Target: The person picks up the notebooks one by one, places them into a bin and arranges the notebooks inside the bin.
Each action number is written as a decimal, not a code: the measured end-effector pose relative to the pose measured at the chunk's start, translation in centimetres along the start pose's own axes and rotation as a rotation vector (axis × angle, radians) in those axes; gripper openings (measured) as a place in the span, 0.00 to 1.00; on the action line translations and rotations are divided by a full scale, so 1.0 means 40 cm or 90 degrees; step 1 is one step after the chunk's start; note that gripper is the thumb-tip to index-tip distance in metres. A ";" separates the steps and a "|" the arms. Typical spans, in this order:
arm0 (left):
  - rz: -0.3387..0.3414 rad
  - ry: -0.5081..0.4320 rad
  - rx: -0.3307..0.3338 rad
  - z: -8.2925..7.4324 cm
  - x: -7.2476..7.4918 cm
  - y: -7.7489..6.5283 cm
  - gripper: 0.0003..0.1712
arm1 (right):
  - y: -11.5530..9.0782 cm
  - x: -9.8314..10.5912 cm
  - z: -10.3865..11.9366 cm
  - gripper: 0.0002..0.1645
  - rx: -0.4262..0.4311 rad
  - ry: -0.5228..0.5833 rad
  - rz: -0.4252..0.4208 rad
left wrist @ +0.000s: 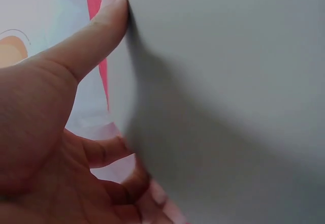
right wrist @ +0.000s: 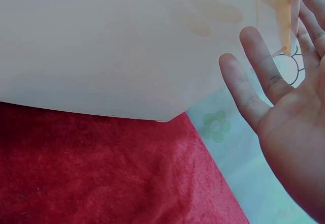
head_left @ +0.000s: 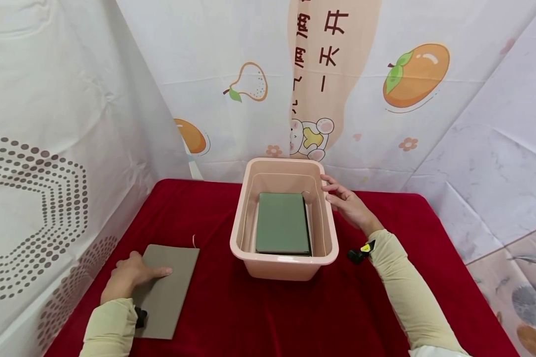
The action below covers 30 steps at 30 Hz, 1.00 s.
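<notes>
My left hand (head_left: 131, 271) is on a grey-brown notebook (head_left: 171, 292) at the left of the table. Its thumb lies over the cover, and in the left wrist view the curled fingers (left wrist: 109, 150) meet the notebook's edge. A thin ribbon (head_left: 194, 241) sticks out from the notebook's far end. To the right, a pale pink plastic basin (head_left: 268, 270) holds a green-covered book (head_left: 282, 223) lying flat, with a dark edge beneath its cover. My right hand (head_left: 350, 204) is beside the basin's right rim, fingertips at the rim, its fingers loosely extended in the right wrist view.
A red velvet cloth (head_left: 232, 317) covers the table. White curtains with fruit prints (head_left: 259, 129) hang close behind it, and another patterned curtain (head_left: 27, 218) hangs along the left side. Small black cameras are worn at both wrists.
</notes>
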<state>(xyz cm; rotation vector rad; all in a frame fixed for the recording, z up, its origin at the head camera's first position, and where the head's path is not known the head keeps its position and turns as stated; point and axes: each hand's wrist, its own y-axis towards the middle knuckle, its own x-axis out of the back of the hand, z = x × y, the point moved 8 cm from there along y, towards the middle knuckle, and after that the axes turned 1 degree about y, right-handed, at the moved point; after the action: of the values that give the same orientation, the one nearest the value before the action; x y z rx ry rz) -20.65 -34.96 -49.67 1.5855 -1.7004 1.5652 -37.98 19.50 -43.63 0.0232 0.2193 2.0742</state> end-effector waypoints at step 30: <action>-0.148 -0.089 -0.042 -0.023 0.047 -0.003 0.64 | 0.001 -0.004 -0.006 0.17 -0.001 0.020 -0.001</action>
<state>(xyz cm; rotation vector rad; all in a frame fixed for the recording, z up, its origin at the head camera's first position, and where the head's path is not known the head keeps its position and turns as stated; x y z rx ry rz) -21.54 -35.05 -47.77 1.8217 -1.5523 1.3005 -37.97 19.30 -43.84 -0.0100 0.2366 2.0741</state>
